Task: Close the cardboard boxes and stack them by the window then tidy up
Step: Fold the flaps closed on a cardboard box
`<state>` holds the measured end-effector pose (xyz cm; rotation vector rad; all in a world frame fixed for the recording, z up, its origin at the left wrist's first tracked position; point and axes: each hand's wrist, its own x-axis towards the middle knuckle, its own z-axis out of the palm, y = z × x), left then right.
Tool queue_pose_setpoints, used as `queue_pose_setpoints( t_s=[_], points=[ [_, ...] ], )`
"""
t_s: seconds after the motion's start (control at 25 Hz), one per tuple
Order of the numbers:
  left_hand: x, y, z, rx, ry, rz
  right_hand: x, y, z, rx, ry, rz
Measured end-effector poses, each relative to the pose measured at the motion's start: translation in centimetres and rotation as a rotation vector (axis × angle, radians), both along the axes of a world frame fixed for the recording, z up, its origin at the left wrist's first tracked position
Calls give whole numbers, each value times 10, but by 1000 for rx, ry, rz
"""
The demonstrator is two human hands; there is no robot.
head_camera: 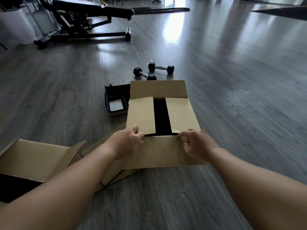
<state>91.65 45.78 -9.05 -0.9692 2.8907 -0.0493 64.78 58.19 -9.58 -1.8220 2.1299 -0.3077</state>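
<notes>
Cardboard box [159, 117]: sits on the floor [232, 97] right in front of the person, pretty much centre of the view
Side flaps: both folded in flat over the top, with a dark gap left between them down the middle
Far flap [157, 88]: standing up at the back, not folded down
Near flap [159, 151]: tilted toward the person, its free edge right at the ends of the side flaps
Left hand [126, 140]: fingers curled over the near flap's edge at the left corner — the grip is on the flap, touching the left side flap too
Right hand [196, 143]: fingers bent, tips pinching the near flap's edge at the right corner, so a narrow grip on cardboard
Second box [36, 160]: lower left, lying open, flaps splayed out, dark inside — one flap reaches under the first box's left side
Black case [116, 100]: just beside the first box on its left, open, with a pale tray inside
Dumbbells [153, 70]: two small hex ones on the floor just behind the box, close to each other
Weight bench [86, 19]: black, well back at upper left
</notes>
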Motion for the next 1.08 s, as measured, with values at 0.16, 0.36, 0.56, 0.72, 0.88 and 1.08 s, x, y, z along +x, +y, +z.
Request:
queue_pose_setpoints(
  t_s=[0.16,0.36,0.56,0.72,0.88,1.08],
  points=[
    [-49,22,-3,82,-69,32,59,-15,-9,7,33,113],
    [-54,31,-14,-37,-118,167,78,-35,-15,164,45,-119],
    [-39,28,-9,-120,48,297,71,-37,-7,-29,10,-190],
    [-26,12,0,-59,140,444,57,-43,4,-24,-97,-96],
    [-23,7,-8,56,65,569,66,-39,-4,-39,44,150],
    [-31,2,-17,98,-17,634,95,-53,-17,92,213,83]
  ],
)
